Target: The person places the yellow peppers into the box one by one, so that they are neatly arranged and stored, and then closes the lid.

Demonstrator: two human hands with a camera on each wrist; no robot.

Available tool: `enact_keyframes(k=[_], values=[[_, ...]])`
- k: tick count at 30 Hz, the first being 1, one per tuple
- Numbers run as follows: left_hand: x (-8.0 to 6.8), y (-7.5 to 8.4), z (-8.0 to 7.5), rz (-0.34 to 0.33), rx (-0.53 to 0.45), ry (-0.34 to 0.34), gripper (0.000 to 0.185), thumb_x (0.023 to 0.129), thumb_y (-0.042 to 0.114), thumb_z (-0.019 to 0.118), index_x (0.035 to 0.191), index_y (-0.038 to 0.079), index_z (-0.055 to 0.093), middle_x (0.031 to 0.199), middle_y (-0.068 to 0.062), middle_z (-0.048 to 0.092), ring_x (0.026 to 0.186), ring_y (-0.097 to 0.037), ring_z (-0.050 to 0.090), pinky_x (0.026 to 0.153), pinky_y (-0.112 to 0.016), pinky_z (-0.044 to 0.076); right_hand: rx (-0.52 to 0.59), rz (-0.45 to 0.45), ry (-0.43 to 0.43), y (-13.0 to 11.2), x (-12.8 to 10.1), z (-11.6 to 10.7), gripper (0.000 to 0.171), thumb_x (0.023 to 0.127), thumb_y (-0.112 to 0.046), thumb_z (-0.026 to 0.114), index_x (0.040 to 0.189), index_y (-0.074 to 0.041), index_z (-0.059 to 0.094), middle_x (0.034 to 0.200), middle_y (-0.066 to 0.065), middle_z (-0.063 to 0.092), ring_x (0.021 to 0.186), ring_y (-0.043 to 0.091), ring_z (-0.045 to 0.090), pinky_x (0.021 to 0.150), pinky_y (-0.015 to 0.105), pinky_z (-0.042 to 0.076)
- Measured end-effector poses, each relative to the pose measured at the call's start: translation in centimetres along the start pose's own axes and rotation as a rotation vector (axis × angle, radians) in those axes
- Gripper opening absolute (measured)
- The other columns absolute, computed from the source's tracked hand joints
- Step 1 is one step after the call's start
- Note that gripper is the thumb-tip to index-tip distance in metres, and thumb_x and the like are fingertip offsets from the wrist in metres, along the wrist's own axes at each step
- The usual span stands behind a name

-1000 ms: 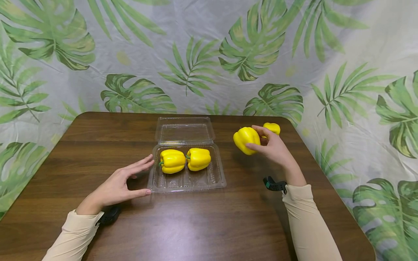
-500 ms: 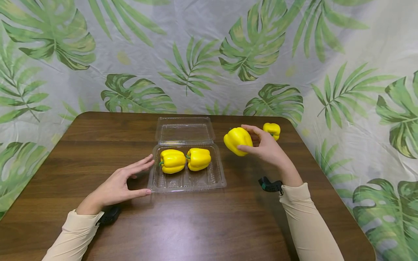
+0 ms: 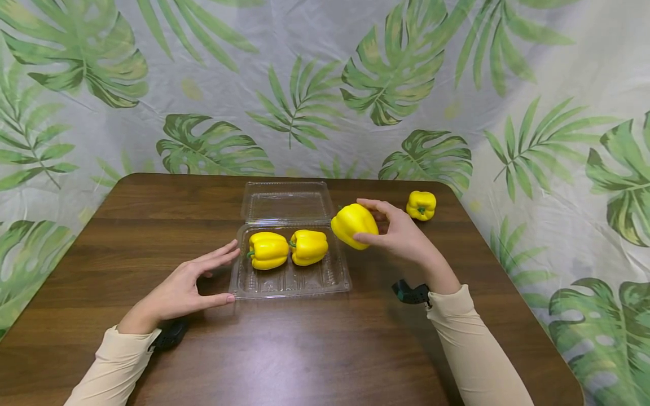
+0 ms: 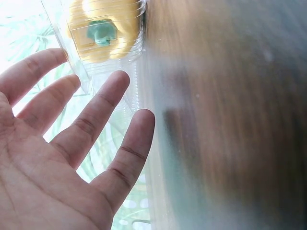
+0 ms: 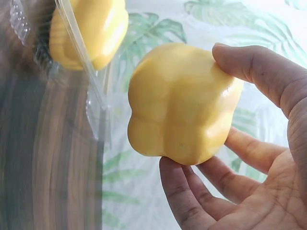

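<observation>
Between thumb and fingers, my right hand [image 3: 398, 234] grips a yellow bell pepper [image 3: 354, 226] at the right side of a clear plastic clamshell container [image 3: 291, 292]. In the right wrist view the held pepper [image 5: 180, 103] shows its lobed underside, thumb on one side and fingertips on the other. Two more yellow peppers lie on their sides in the container: a left pepper [image 3: 268, 251] with its green stem to the left, and a middle pepper [image 3: 309, 248]. My left hand [image 3: 183, 290] spreads at the container's left edge, fingers fairly straight, fingertips right at the rim.
Another yellow pepper [image 3: 421, 205] stands near the far right corner of the brown wooden table [image 3: 284, 349]. The container's clear lid [image 3: 288, 202] lies folded back behind its base. A leaf-patterned cloth [image 3: 315, 84] hangs beyond the table's far edge.
My right hand has carried the pepper left, up to the container's right side. The pepper at the far right corner is now fully visible. My left hand stays in place.
</observation>
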State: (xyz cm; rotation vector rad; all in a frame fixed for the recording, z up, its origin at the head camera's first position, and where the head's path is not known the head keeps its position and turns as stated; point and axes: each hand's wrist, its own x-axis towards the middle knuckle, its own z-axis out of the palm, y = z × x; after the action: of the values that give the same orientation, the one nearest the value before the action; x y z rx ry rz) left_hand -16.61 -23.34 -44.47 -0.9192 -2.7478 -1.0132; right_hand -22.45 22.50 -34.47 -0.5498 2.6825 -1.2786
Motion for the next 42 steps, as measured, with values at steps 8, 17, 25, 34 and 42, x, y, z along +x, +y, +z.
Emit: enact_keyframes(k=[8, 17, 25, 34, 42], values=[[0.1, 0.0, 0.0, 0.003, -0.005, 0.003, 0.085, 0.087, 0.041, 0.091, 0.159, 0.015, 0.054, 0.172, -0.006, 0.043, 0.146, -0.028, 0.056, 0.096, -0.041, 0.062, -0.032, -0.04, -0.035, -1.0, 0.1, 1.2, 0.079, 0.092, -0.027, 0.088, 0.161, -0.018, 0.05, 0.149, 0.009, 0.062, 0.124, 0.028, 0.064, 0.103, 0.048, 0.06], [0.1, 0.0, 0.0, 0.004, -0.008, 0.002, 0.086, 0.086, 0.041, 0.091, 0.159, 0.015, 0.054, 0.172, -0.006, 0.043, 0.146, -0.028, 0.056, 0.096, -0.041, 0.062, -0.021, -0.072, -0.093, -1.7, 0.1, 2.6, 0.078, 0.091, -0.027, 0.089, 0.159, -0.023, 0.052, 0.146, 0.005, 0.062, 0.122, 0.026, 0.064, 0.101, 0.047, 0.06], [0.1, 0.0, 0.0, 0.008, -0.004, 0.003, 0.085, 0.087, 0.041, 0.091, 0.159, 0.015, 0.054, 0.172, -0.006, 0.043, 0.146, -0.027, 0.056, 0.095, -0.041, 0.062, -0.022, -0.109, -0.137, -2.5, 0.4, 3.7, 0.078, 0.089, -0.024, 0.09, 0.158, -0.018, 0.054, 0.149, 0.004, 0.062, 0.119, 0.025, 0.063, 0.097, 0.046, 0.062], [0.1, 0.0, 0.0, 0.004, -0.003, -0.001, 0.086, 0.087, 0.041, 0.091, 0.159, 0.015, 0.054, 0.172, -0.006, 0.043, 0.145, -0.029, 0.056, 0.096, -0.041, 0.062, -0.077, -0.144, -0.186, -3.5, 0.8, 4.2, 0.077, 0.09, -0.023, 0.09, 0.158, -0.019, 0.054, 0.151, 0.004, 0.061, 0.124, 0.025, 0.064, 0.099, 0.044, 0.061], [0.0, 0.1, 0.0, -0.003, -0.003, -0.004, 0.085, 0.088, 0.042, 0.09, 0.16, 0.017, 0.053, 0.173, -0.006, 0.042, 0.146, -0.032, 0.056, 0.098, -0.044, 0.062, -0.154, -0.181, -0.248, -4.3, 1.4, 4.9, 0.077, 0.09, -0.025, 0.09, 0.158, -0.017, 0.054, 0.152, 0.004, 0.06, 0.123, 0.026, 0.062, 0.099, 0.038, 0.06]])
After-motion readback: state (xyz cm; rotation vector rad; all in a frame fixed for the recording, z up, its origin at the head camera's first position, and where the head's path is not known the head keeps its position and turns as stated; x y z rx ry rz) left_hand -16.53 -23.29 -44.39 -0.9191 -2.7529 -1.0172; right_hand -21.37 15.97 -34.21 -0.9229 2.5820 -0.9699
